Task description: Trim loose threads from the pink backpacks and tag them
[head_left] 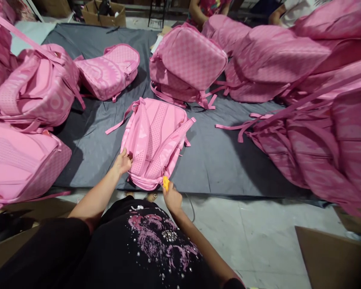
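A pink backpack (pixel 155 140) lies back side up on the dark grey sheet (pixel 216 156), its straps facing me. My left hand (pixel 123 161) grips the backpack's lower left edge, fingers closed on the fabric. My right hand (pixel 171 196) is closed around a small yellow tool (pixel 166 183), whose tip touches the backpack's bottom right corner.
Several pink backpacks surround the sheet: a pile (pixel 33 88) at left, one flat (pixel 111 72) at the back, a stack (pixel 188 64) in the middle, a large heap (pixel 319 120) at right. Other people sit at the far edge (pixel 207 8). Cardboard (pixel 333 257) lies on the floor.
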The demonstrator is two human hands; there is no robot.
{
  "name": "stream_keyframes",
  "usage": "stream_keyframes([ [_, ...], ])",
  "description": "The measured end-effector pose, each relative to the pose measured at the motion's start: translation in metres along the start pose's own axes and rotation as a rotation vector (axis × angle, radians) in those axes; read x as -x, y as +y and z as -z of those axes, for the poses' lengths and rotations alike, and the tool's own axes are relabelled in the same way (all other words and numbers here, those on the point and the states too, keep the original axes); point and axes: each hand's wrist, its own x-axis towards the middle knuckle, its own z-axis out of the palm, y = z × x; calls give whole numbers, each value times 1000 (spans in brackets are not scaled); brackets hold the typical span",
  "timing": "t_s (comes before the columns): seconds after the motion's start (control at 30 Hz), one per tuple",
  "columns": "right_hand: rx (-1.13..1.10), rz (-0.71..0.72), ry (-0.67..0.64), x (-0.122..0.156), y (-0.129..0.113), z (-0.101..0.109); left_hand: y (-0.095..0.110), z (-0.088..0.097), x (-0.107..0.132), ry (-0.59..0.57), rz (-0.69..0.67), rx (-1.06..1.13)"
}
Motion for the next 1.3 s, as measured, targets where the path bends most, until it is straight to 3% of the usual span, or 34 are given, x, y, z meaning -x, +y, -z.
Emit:
stream_keyframes([
  [0.1,18,-5,-8,0,6,1,0,11,-5,-151,32,25],
  [0.2,20,-37,-48,2,11,5,2,18,-7,-212,40,39],
  [0.37,-22,-33,-76,10,13,16,4,16,-7,-353,76,36],
  [0.67,-133,-116,-93,20,12,34,1,8,-6,-237,131,51],
  [0.8,-180,-144,-147,24,15,45,0,-2,-3,-239,129,87],
  [0.87,-204,-138,-153,40,22,48,0,-6,-3,-243,125,97],
  [1.03,-356,-84,-228,110,34,42,-3,-10,-8,-314,156,82],
  [1.13,-349,-82,-299,126,21,38,-4,-13,-13,-357,176,52],
  [1.3,-227,-63,-371,110,-10,41,-4,-18,-7,-274,97,-169],
])
